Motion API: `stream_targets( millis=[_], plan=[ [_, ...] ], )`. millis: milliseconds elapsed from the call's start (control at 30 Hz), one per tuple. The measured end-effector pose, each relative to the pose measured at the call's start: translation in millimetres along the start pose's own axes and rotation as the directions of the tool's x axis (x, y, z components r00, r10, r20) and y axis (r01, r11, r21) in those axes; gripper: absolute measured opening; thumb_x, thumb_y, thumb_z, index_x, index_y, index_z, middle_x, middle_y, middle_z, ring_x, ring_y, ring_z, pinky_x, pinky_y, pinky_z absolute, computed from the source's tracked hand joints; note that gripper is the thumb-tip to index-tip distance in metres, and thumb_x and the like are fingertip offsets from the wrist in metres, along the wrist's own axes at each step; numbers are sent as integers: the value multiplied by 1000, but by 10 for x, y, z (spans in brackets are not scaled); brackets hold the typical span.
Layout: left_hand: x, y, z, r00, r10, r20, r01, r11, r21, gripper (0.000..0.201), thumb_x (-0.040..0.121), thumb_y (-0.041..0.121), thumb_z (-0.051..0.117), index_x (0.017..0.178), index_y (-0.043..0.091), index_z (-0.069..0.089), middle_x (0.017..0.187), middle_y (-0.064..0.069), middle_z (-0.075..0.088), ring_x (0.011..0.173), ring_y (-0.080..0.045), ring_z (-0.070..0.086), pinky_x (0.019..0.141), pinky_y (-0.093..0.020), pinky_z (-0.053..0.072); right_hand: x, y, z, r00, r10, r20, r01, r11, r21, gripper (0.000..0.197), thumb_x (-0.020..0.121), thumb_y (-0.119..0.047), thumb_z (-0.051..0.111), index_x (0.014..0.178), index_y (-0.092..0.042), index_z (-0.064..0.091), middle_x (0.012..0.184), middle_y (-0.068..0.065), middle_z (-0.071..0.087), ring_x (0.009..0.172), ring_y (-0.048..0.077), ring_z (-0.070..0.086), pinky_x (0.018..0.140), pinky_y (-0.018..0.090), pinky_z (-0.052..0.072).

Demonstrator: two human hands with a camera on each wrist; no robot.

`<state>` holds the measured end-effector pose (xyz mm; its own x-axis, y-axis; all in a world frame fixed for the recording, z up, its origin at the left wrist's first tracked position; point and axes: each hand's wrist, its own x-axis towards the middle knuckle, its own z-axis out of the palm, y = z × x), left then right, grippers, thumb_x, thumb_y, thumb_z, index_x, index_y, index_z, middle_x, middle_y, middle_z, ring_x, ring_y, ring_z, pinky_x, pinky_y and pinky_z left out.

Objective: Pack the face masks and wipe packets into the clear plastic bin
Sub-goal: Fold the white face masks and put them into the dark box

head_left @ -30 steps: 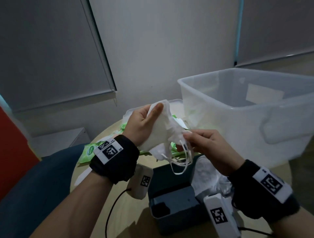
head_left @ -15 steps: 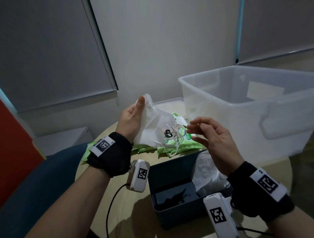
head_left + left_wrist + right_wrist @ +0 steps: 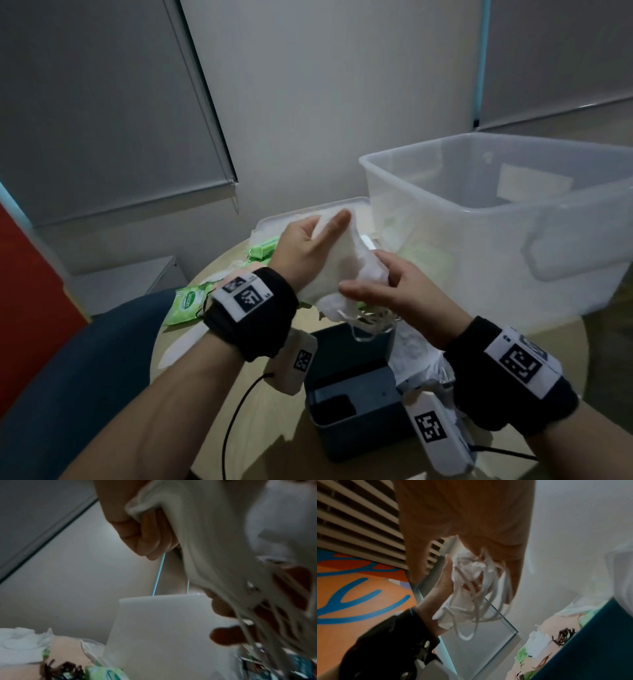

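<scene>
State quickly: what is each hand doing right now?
Left hand: grips the white face masks.
Right hand: holds the same masks' lower end.

The clear plastic bin (image 3: 496,219) is translucent plastic, smooth with a frosted, milky sheen. Left of the bin, the face masks (image 3: 339,270) are soft white non-woven cloth, matt and crumpled, with thin white elastic loops (image 3: 363,322) hanging below them. Further left of the bin, the wipe packets (image 3: 186,303) are green plastic film, glossy and wrinkled. In front of the bin, the small box (image 3: 352,394) is dark grey plastic, smooth and matt. The worktop (image 3: 219,270) under the bin looks like pale wood, smooth with a low sheen. The wristbands (image 3: 251,310) are black knitted cloth, matt, bearing white printed patches, and the wrist cameras (image 3: 296,365) are white smooth plastic.
</scene>
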<state>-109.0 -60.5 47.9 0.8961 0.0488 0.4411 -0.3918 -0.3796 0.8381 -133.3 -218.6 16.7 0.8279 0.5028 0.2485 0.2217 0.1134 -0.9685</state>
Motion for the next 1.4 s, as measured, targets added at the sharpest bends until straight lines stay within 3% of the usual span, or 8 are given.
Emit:
stream_targets(
  millis=[200,333,700,900,967,1100,1267,1400],
  plan=[
    [-98,32,261,981,-67,182,78,996,-52,18,73,28,74,73,14,63,60,7,61,53,-3,55,52,-18,46,-57,74,-147,985,93,-143,-134,943,-305,15,81,-10,68,70,0,64,62,9,59,60,18,55,58,28,42],
    [-58,35,170,857,-212,471,145,974,175,19,65,7,82,80,11,71,77,-2,71,73,-12,65,74,-30,56,-141,80,-331,977,166,-130,-205,892,-403,32,79,-12,70,50,-16,58,46,-8,54,46,2,49,51,14,37],
    [225,-145,-75,839,-269,472,138,946,295,26,63,0,81,61,24,71,62,10,70,61,-4,65,61,-18,52,-387,-26,-713,957,289,-14,-260,841,-475,12,77,-28,72,81,-17,76,69,0,72,63,3,63,62,18,46],
    [249,-194,107,486,-514,707,143,845,516,32,51,29,75,78,14,67,81,-5,68,81,-20,63,80,-37,51,-245,112,-884,951,180,-252,-294,780,-553,12,82,-26,69,87,-16,71,73,-5,67,70,6,61,61,13,44],
    [207,-222,299,425,-583,693,94,790,606,26,54,26,74,77,15,66,79,-4,64,81,-24,59,77,-38,49,-204,206,-908,939,191,-285,-331,728,-601,6,82,-22,69,88,-19,70,76,-8,65,74,7,61,67,16,43],
    [128,-280,662,481,-631,608,-205,594,778,26,78,10,68,104,10,65,83,1,59,74,-13,54,54,-14,40,-177,342,-924,922,268,-279,-385,696,-606,14,77,-10,72,87,-19,68,69,-10,61,60,-1,55,52,6,39],
    [99,-311,869,545,-586,600,-331,507,796,30,84,17,63,112,6,63,91,-4,56,84,-18,50,69,-23,35,-189,335,-943,934,211,-287,-352,674,-649,21,67,-11,81,70,-21,63,61,-6,53,54,5,47,48,8,35],
    [75,-344,955,555,-570,606,-357,494,793,14,82,15,67,93,12,59,88,-3,53,82,-16,48,50,-19,32,-171,313,-862,938,265,-224,-343,610,-714,10,67,-13,81,67,-19,73,44,-12,51,42,-6,49,43,4,34]
  ],
)
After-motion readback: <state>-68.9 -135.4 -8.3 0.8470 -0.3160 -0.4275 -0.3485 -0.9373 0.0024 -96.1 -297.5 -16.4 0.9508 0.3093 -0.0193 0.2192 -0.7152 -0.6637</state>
